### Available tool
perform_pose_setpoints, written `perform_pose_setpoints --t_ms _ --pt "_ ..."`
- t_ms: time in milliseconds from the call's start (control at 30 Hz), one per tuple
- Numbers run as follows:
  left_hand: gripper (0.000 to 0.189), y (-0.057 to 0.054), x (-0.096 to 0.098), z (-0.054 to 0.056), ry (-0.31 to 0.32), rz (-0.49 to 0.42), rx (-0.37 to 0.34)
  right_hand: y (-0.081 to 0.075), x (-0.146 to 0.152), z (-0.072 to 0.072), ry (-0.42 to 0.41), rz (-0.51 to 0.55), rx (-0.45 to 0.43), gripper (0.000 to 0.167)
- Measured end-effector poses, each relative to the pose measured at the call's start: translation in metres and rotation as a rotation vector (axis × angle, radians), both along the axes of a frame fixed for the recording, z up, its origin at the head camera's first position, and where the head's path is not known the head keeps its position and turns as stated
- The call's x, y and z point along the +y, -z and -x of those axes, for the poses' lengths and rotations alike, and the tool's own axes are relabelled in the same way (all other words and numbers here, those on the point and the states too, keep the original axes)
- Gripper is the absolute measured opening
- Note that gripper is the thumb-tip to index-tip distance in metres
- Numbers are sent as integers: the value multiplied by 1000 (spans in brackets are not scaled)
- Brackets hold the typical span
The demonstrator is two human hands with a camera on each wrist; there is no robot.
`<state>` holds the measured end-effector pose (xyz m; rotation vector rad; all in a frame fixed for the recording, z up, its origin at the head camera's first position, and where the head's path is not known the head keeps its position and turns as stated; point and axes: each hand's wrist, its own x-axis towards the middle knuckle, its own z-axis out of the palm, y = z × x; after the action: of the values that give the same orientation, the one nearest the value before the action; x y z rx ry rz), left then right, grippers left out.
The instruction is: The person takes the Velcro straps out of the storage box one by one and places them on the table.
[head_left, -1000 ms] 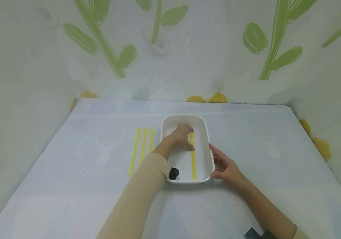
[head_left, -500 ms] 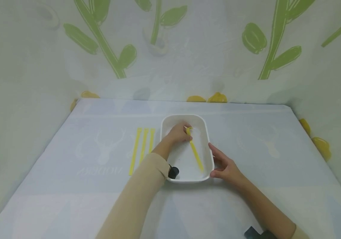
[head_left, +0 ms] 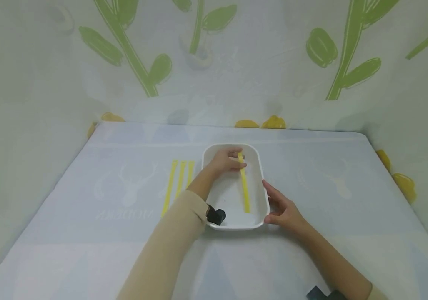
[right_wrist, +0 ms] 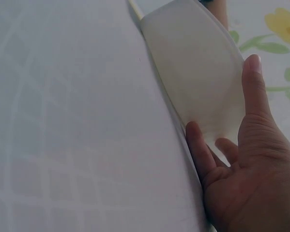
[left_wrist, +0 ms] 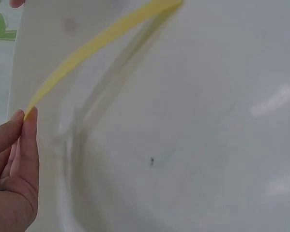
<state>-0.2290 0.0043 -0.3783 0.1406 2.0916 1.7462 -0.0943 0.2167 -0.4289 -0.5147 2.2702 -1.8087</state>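
Note:
My left hand (head_left: 223, 162) is inside the white rectangular tray (head_left: 232, 226), near its far end. Between thumb and fingertips it pinches one end of a thin, flat yellow strip (head_left: 245, 191); the strip runs toward the tray's near end. In the left wrist view, the yellow strip (left_wrist: 82, 52) bows above the tray floor and casts a shadow. My right hand (head_left: 286, 213) touches the tray's right wall from outside, its thumb by the near right corner. The right wrist view shows extended fingers against the tray's outer wall (right_wrist: 198, 72).
Several yellow strips (head_left: 169, 187) lie side by side on the pale patterned tablecloth (head_left: 105, 216), left of the tray; my left forearm partly covers them. A black wrist camera (head_left: 218, 216) sits over the tray's near left corner. A leaf-patterned curtain (head_left: 244, 62) stands behind the table.
My left hand has picked up an end of the strip lying in the tray, changed its grip and moved toward the far wall. The strip's near end has shifted away from me. The right hand stays put.

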Motion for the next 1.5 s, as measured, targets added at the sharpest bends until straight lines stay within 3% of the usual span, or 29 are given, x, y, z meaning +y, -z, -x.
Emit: perform_pose_setpoints --t_ms 400,900,1133,1500 --pt "64 -21 -13 12 95 -88 -40 1 3 2 -29 55 22 91" --pt "62 -50 -45 11 100 -123 -29 3 3 4 -53 90 37 90" --pt "62 -62 -67 10 89 -132 -21 2 3 4 -59 106 15 91" --pt "63 -61 -121 4 58 -35 -34 3 2 6 -76 133 27 91"
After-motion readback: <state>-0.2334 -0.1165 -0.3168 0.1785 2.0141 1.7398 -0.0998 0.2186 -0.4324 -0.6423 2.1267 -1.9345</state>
